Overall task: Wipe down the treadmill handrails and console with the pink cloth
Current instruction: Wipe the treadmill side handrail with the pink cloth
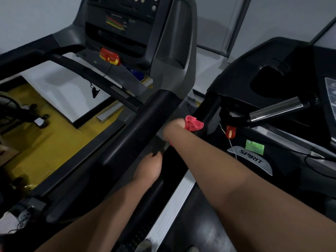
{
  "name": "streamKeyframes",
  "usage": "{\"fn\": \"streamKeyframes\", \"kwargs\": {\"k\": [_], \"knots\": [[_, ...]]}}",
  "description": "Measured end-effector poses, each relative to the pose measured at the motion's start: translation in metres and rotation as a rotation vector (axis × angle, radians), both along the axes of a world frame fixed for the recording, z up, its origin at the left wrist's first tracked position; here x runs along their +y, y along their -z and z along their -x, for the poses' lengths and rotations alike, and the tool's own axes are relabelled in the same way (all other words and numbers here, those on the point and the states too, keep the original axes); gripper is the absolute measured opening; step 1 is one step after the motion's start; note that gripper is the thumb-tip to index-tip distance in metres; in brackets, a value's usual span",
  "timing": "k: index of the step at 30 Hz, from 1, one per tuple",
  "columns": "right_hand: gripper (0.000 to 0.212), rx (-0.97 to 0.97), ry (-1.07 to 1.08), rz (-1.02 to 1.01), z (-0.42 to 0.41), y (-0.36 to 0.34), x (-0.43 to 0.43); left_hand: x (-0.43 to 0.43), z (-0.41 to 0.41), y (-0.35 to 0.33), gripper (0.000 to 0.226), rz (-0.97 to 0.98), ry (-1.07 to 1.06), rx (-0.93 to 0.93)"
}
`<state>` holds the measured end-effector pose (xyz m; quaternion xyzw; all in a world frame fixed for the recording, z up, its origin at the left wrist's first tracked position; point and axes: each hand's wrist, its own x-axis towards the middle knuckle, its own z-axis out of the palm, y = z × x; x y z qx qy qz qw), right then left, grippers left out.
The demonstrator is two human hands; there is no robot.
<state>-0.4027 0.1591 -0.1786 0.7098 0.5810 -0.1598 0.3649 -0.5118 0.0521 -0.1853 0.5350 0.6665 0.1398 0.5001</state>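
Two treadmills stand side by side. My right hand (175, 130) grips the bunched pink cloth (193, 122) and presses it on the black left handrail (205, 113) of the right-hand Spirit treadmill. Lower on the same rail, my left hand (149, 168) rests with its fingers curled over the rail's edge; the fingertips are lost in shadow. The left treadmill's padded right handrail (138, 124) runs diagonally just left of both hands. Its console (123, 20) stands at the top, and the Spirit console (331, 95) shows at the right edge.
A red and yellow safety key (110, 56) with a dangling clip hangs below the left console. A chrome grip bar (276, 110) and a red safety clip (230, 132) sit right of the cloth. Yellow floor (41, 142) lies at the left, a silver side rail (174, 206) below.
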Motion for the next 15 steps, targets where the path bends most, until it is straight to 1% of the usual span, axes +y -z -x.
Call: {"fn": "streamKeyframes", "kwargs": {"k": [2, 3, 4, 6, 8, 10, 11, 13, 15], "knots": [[0.055, -0.019, -0.01, 0.031, 0.001, 0.008, 0.002, 0.001, 0.0, 0.002, 0.039, -0.007, 0.0, 0.005], [0.053, -0.018, -0.013, -0.015, 0.004, -0.004, -0.009, 0.0, -0.001, 0.001, 0.036, -0.007, 0.001, 0.008], [0.049, 0.011, -0.024, -0.102, 0.006, -0.016, -0.02, -0.001, -0.001, 0.0, 0.035, -0.007, 0.004, 0.012], [0.038, 0.134, -0.08, -0.363, 0.003, -0.026, -0.041, -0.001, -0.002, -0.002, 0.04, -0.016, 0.016, 0.013], [0.029, 0.318, -0.078, -0.667, -0.004, -0.035, -0.071, -0.002, -0.003, -0.005, 0.046, -0.017, 0.028, 0.011], [0.027, 0.503, -0.028, -1.002, -0.009, -0.027, -0.092, 0.0, -0.006, -0.007, 0.047, -0.03, 0.034, 0.014], [0.028, 0.578, 0.04, -1.123, -0.011, -0.02, -0.1, 0.001, -0.006, -0.007, 0.047, -0.034, 0.034, 0.024], [0.037, 0.797, 0.196, -1.307, -0.017, -0.007, -0.114, 0.002, -0.006, -0.006, 0.048, -0.04, 0.042, 0.05], [0.039, 0.996, 0.321, -1.325, -0.02, -0.001, -0.13, 0.004, -0.006, -0.003, 0.046, -0.037, 0.06, 0.057]]}}
